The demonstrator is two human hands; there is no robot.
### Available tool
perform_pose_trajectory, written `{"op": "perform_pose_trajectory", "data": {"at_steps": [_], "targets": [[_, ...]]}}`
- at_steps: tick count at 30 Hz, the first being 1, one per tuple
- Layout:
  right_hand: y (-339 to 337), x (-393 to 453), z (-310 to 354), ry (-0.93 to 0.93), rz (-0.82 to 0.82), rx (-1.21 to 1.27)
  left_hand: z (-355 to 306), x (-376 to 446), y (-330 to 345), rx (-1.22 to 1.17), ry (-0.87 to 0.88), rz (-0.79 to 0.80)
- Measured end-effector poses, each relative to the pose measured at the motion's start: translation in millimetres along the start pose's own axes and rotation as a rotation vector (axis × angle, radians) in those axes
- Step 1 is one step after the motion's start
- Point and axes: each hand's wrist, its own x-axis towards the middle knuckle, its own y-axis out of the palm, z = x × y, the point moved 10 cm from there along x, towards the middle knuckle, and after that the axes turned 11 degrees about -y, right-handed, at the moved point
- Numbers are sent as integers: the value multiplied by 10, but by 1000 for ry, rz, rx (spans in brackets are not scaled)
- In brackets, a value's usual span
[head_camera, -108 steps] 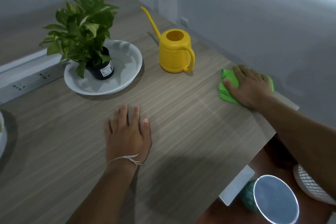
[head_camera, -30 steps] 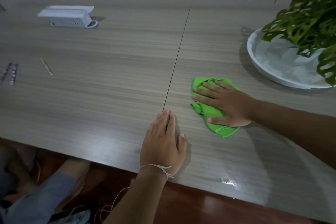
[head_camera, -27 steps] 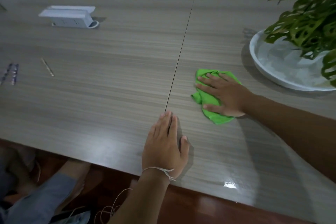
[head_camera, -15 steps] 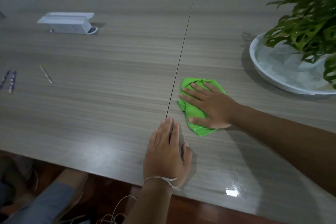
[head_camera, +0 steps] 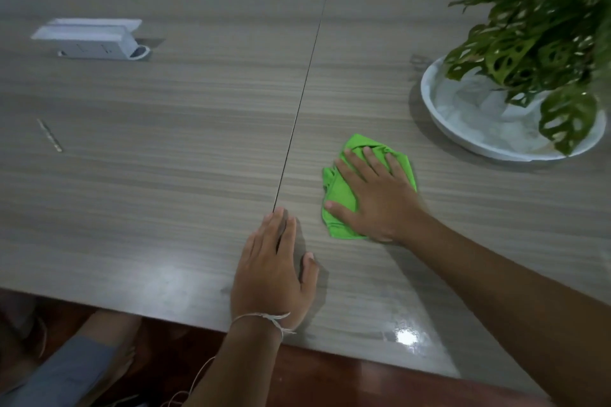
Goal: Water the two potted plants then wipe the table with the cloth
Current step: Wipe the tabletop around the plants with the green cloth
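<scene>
A bunched green cloth (head_camera: 340, 190) lies on the wood-grain table (head_camera: 165, 182), just right of the table's centre seam. My right hand (head_camera: 377, 198) presses flat on the cloth, fingers spread over it. My left hand (head_camera: 274, 271) rests palm-down on the bare table near the front edge, holding nothing, a string bracelet on its wrist. One potted plant (head_camera: 542, 43) with holed leaves stands in a white dish (head_camera: 463, 129) at the right. The other plant and the watering can are out of view.
A white power socket box (head_camera: 89, 38) sits at the back left. A thin stick (head_camera: 49, 135) lies at the left. The table's front edge runs below my left wrist, with a person's leg (head_camera: 76, 370) and red-brown floor beneath.
My view has turned from the table's right end to this section. Over the last second my right hand has slid the cloth left toward the seam and back slightly right; the left hand stays put.
</scene>
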Motion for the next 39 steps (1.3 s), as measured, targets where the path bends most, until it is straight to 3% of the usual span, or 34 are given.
{"op": "perform_pose_trajectory", "data": {"at_steps": [11, 17, 20, 27, 30, 34, 39], "targets": [[7, -409, -42, 72, -51, 71, -6, 51, -3, 72, 26, 3], [-46, -1003, -596, 89, -87, 90, -101, -1, 78, 211, -12, -14], [-80, -1435, -1144, 152, -95, 78, -641, -131, 284, 251, -22, -6], [-135, -2685, -2730, 416, -97, -1, -2975, -667, 1063, 101, 367, 98], [-210, -3106, -3329, 507, -113, -11, -3790, -850, 1302, 79, 392, 122], [-239, -3125, -3726, 456, -75, -13, -4222, -757, 1416, 123, 234, 128], [-253, -2825, -4076, 358, 17, 33, -4254, -717, 1465, 149, 192, 149]]}}
